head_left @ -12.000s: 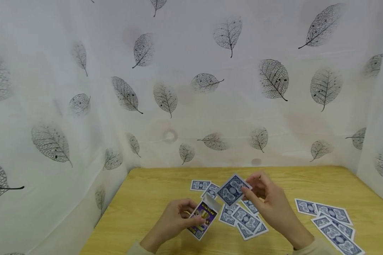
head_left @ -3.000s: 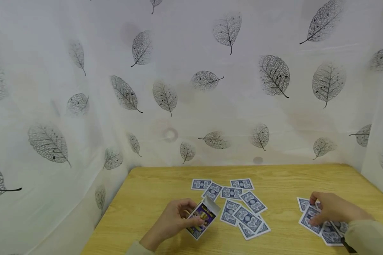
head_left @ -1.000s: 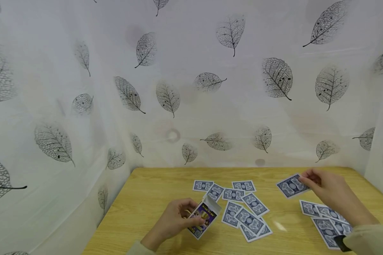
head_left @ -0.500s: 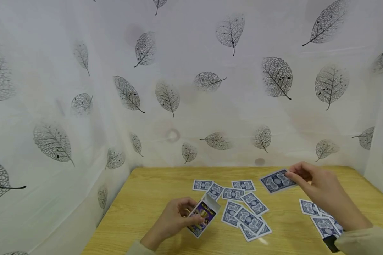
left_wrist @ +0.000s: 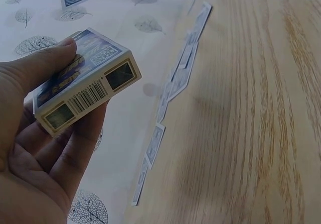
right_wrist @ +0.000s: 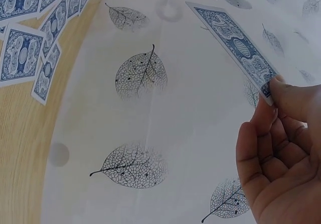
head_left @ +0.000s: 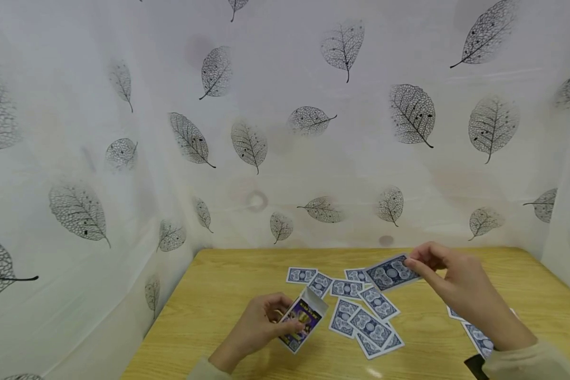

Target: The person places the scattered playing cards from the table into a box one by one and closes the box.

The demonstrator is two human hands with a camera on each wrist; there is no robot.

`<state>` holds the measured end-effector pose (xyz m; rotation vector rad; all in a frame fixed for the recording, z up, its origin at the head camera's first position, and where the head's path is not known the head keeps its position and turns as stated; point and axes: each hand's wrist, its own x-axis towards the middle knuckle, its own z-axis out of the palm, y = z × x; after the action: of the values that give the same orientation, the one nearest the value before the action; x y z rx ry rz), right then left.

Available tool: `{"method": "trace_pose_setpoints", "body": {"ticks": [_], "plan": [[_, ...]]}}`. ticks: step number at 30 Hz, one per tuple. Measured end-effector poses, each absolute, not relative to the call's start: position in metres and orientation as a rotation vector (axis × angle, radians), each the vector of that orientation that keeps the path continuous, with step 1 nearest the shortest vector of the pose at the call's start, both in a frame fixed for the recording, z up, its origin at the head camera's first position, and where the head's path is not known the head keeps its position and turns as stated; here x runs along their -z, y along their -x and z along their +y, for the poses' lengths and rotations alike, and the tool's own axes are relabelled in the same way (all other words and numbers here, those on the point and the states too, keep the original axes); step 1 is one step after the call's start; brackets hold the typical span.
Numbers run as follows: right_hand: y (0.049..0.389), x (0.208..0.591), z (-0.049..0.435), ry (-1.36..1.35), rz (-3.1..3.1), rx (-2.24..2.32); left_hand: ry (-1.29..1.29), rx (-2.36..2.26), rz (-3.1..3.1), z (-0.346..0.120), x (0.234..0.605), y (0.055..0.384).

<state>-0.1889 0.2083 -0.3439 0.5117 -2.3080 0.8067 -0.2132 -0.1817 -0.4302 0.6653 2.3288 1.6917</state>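
My left hand (head_left: 268,322) grips a purple card box (head_left: 300,323) with its flap open at the upper end. In the left wrist view the box's barcoded end (left_wrist: 89,96) faces the camera, the thumb on top and fingers underneath. A blue-backed playing card (head_left: 392,272) is pinched at one corner by my right hand (head_left: 461,287), held above the table and to the right of the box. The right wrist view shows that card (right_wrist: 238,45) between thumb and index finger, the other fingers curled. Its face is hidden.
Several face-down playing cards (head_left: 369,326) lie overlapping on the wooden table (head_left: 237,274), right of the box. More cards (head_left: 477,338) lie farther right, partly hidden under my right forearm. A leaf-patterned white sheet (head_left: 275,158) hangs behind and at the sides.
Since picking a card from the right-hand group, my right hand has carried it left, over the edge of the middle cards. My left hand keeps the box in nearly the same place.
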Motion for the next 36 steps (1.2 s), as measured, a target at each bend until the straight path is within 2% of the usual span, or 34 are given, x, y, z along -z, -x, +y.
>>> {"method": "trace_pose_setpoints", "body": {"ticks": [36], "plan": [[0.184,0.353,0.154,-0.698,-2.225,-0.953,-0.663,-1.683,2.355,-0.181,0.429,0.212]]}}
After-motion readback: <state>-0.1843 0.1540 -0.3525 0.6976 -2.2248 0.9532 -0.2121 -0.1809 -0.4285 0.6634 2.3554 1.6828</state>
